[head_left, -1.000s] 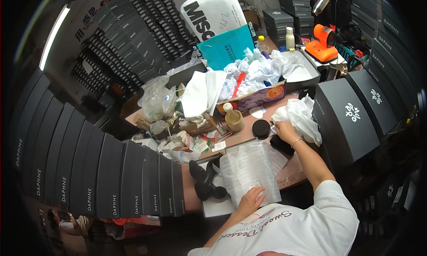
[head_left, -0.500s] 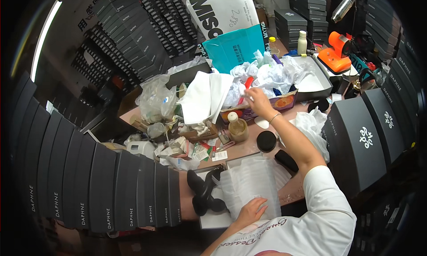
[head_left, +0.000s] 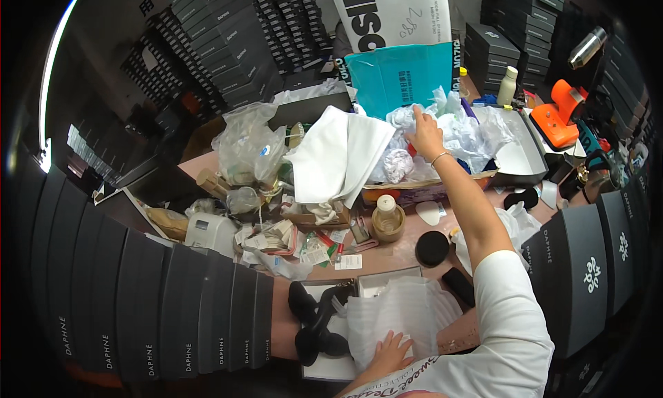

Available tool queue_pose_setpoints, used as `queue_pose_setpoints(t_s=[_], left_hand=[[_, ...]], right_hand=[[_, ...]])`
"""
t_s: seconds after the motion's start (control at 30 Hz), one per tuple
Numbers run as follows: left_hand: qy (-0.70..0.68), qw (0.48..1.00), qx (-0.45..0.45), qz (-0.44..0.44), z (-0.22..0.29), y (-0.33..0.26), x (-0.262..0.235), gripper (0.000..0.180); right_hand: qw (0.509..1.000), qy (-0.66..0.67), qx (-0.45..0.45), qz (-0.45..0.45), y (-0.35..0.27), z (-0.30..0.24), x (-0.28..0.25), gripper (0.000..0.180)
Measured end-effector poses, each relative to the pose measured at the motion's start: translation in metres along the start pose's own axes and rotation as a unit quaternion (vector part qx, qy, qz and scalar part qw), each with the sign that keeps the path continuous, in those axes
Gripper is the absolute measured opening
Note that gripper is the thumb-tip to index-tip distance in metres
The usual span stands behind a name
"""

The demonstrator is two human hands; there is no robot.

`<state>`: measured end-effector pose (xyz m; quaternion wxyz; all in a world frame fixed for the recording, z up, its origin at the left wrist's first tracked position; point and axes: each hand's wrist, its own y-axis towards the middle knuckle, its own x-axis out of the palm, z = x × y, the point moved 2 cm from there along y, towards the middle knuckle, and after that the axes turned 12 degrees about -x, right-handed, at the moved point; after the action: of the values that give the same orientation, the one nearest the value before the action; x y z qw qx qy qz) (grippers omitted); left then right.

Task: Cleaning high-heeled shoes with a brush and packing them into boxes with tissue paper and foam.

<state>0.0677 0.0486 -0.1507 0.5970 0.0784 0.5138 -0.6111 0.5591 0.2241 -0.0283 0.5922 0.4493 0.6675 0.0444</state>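
My left hand lies with fingers spread on a stack of thin white foam sheets. Those sheets partly cover an open shoe box at the near edge of the table. Left of them, black shoes lie on the white box surface. My right hand is stretched far forward over a patterned carton heaped with crumpled white paper. Its fingers are bent together at the paper, and their tips are partly hidden in it. A red thing shows just beneath that hand.
Upright dark shoe boxes line the left side; larger ones stand at the right. On the table are a jar with a white cap, a round black lid, white cloth, plastic bags and an orange device.
My right hand has moved up and deeper into the crumpled paper, past the red thing. My left hand stays on the foam sheets, its fingers spread wider. The whole view has shifted.
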Motion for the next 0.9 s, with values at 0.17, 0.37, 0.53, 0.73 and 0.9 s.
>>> queue_pose_setpoints(t_s=[0.17, 0.37, 0.53, 0.73, 0.9], left_hand=[[0.002, 1.000, 0.012, 0.019, -0.005, 0.001, 0.007, 0.054], [-0.055, 0.998, 0.016, -0.005, 0.004, 0.006, -0.008, 0.057], [-0.585, 0.796, 0.109, 0.110, 0.048, -0.024, -0.070, 0.057], [-0.800, 0.598, 0.039, -0.004, 0.003, 0.005, -0.093, 0.030], [-0.906, 0.401, 0.031, 0.131, -0.002, -0.010, -0.121, 0.023]], right_hand=[[0.997, 0.053, 0.026, 0.051, 0.008, 0.026, 0.025, 0.027], [0.752, 0.615, 0.112, 0.212, -0.011, -0.004, -0.079, 0.011], [0.693, 0.719, 0.047, 0.027, -0.154, -0.096, -0.170, 0.022], [0.768, 0.559, -0.149, -0.276, -0.312, -0.188, -0.227, 0.016], [0.767, 0.590, -0.141, -0.206, -0.331, -0.180, -0.245, 0.016]])
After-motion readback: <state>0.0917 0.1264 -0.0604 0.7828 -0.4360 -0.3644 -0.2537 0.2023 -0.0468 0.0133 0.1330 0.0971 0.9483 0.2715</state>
